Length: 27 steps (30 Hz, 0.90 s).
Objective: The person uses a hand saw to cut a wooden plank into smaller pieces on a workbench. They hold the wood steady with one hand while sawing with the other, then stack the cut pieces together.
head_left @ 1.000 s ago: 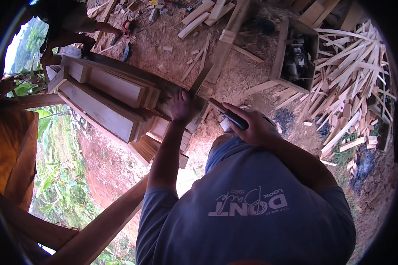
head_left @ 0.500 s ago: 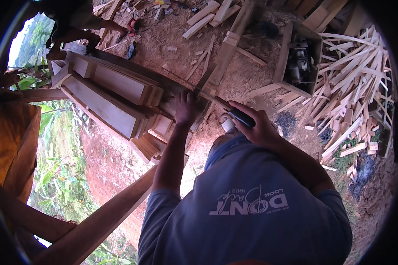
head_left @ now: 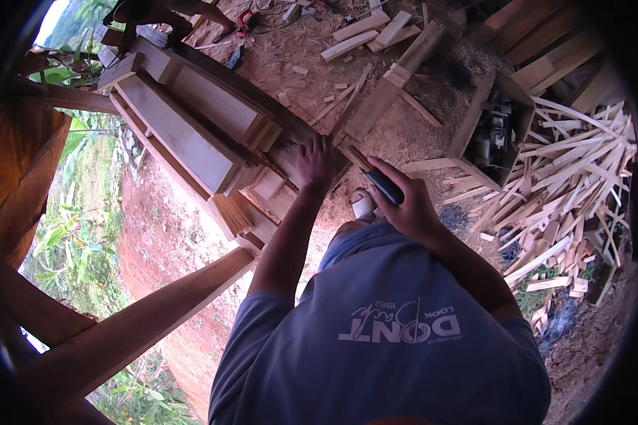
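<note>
My right hand [head_left: 411, 205] is closed round the black handle of a handsaw [head_left: 386, 187]. Its narrow-looking blade, seen almost edge-on, points up and left toward the timber by my other hand. My left hand [head_left: 315, 164] bears down with bent fingers on a narrow wooden board [head_left: 344, 122] at the end of the bench; the part under the fingers is hidden. Left of that hand, long box-like wooden pieces [head_left: 177, 131] lie side by side on the bench.
A heap of thin wood strips [head_left: 560, 191] lies at the right, beside a wooden box holding a machine [head_left: 496, 120]. Offcuts [head_left: 361, 39] litter the sawdust-covered ground. A slanting beam [head_left: 149, 319] crosses the lower left. Another person's legs [head_left: 170, 18] show at the upper left.
My view has shifted, so the bench sits lower and further right. The saw's blade shows much shorter now, its far part out of sight. Both hands keep their holds.
</note>
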{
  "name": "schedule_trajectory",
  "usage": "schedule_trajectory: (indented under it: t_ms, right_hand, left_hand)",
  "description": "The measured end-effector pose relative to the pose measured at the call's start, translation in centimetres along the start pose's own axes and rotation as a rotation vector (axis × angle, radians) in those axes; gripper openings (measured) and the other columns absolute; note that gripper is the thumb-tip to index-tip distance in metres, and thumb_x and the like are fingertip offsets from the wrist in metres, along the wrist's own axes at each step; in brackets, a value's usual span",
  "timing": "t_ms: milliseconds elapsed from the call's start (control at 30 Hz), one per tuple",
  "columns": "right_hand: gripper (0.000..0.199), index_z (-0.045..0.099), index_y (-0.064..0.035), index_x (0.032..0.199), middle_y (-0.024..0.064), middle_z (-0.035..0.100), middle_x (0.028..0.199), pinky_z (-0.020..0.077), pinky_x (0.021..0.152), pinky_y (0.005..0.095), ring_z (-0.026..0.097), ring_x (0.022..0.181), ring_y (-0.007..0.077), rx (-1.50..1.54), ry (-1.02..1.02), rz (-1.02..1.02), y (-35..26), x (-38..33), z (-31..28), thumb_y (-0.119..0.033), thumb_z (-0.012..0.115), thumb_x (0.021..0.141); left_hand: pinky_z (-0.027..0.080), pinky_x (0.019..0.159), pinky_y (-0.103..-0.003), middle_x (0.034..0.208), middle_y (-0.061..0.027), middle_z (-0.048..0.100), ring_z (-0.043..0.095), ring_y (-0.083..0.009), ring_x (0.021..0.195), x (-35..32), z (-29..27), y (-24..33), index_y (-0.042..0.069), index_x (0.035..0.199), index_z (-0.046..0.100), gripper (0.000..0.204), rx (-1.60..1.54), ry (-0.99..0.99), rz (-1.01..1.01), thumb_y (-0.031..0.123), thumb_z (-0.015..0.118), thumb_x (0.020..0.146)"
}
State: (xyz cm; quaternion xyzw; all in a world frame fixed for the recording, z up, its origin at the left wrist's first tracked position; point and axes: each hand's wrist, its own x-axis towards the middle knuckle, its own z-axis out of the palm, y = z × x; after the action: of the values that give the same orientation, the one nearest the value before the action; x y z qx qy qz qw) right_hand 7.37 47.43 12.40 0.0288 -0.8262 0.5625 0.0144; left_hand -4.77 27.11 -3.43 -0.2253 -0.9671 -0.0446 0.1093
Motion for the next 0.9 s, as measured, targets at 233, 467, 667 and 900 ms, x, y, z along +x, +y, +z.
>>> schedule_trajectory:
  t_ms: [233, 467, 667, 900]
  right_hand:
    - [0.049, 0.059, -0.0039, 0.144, 0.0232, 0.076, 0.106, 0.0592, 0.082, 0.0364, 0.077, 0.100, 0.0307, 0.007, 0.008, 0.009, 0.0, 0.2, -0.9, -0.012, 0.070, 0.097]
    - [0.048, 0.059, -0.0040, 0.144, 0.0230, 0.075, 0.109, 0.0590, 0.083, 0.0369, 0.077, 0.100, 0.0311, -0.021, 0.003, 0.023, -0.3, 0.4, -0.6, -0.009, 0.068, 0.097]
    - [0.049, 0.058, -0.0057, 0.145, 0.0240, 0.075, 0.109, 0.0592, 0.083, 0.0387, 0.077, 0.100, 0.0341, -0.069, -0.008, -0.001, -0.6, 0.0, -0.8, -0.008, 0.067, 0.097]
    - [0.052, 0.056, -0.0056, 0.147, 0.0247, 0.074, 0.115, 0.0593, 0.087, 0.0397, 0.075, 0.105, 0.0372, -0.078, -0.062, 0.076, -2.2, -0.6, -0.9, -0.008, 0.067, 0.097]
  left_hand:
    - [0.050, 0.090, -0.045, 0.110, -0.0137, 0.064, 0.062, -0.0321, 0.108, -0.2, 0.7, -0.2, 0.006, 0.109, 0.063, 0.025, -0.118, 0.015, -0.083, 0.023, 0.064, 0.091]
    - [0.050, 0.095, -0.045, 0.116, -0.0144, 0.063, 0.060, -0.0335, 0.112, 0.3, -0.3, 0.3, 0.009, 0.113, 0.064, 0.024, -0.130, -0.050, -0.186, 0.020, 0.061, 0.092]
    - [0.049, 0.102, -0.045, 0.122, -0.0159, 0.060, 0.057, -0.0353, 0.123, 0.1, -1.1, 0.7, 0.012, 0.120, 0.063, 0.030, -0.135, -0.120, -0.204, 0.019, 0.060, 0.091]
    - [0.051, 0.100, -0.046, 0.122, -0.0158, 0.061, 0.057, -0.0347, 0.123, 0.5, -1.2, 0.9, 0.013, 0.125, 0.062, 0.034, -0.168, -0.195, -0.242, 0.017, 0.060, 0.091]
